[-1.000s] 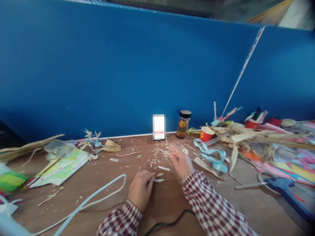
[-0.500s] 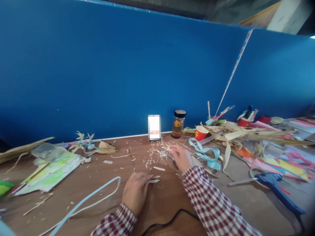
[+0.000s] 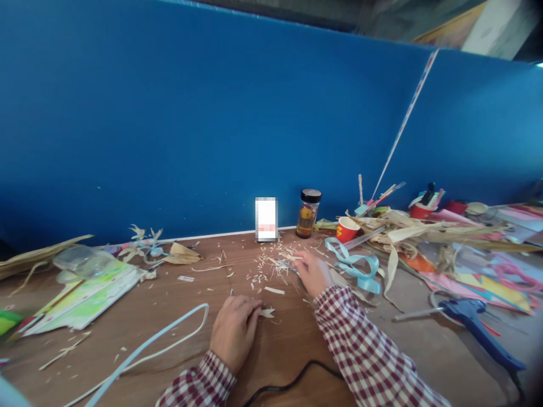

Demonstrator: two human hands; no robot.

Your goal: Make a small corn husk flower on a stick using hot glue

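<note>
My left hand (image 3: pixel 235 330) rests low over the table, thumb and fingers pinched on a small pale piece of corn husk (image 3: pixel 267 312) that pokes out to the right. Further forward, my right hand (image 3: pixel 314 273) is closed on a pair of scissors (image 3: pixel 289 265); their grey blades point left over the pile of trimmings, and my fingers mostly hide the handles. Thin pale husk trimmings (image 3: pixel 258 277) lie scattered left of the blades. One flat pale strip (image 3: pixel 274 290) lies between my two hands.
Behind stand a dark-lidded jar (image 3: pixel 308 213) and a red paper cup (image 3: pixel 348 229). Right are light-blue ribbon (image 3: pixel 369 265), dry husks (image 3: pixel 411 226) and a blue glue gun (image 3: pixel 475 322). A black cable (image 3: pixel 292 385) crosses in front; painted paper (image 3: pixel 85 305) lies left.
The husk piece in my left hand has turned and now shows as a wider, forked shape. My right hand has hardly moved.
</note>
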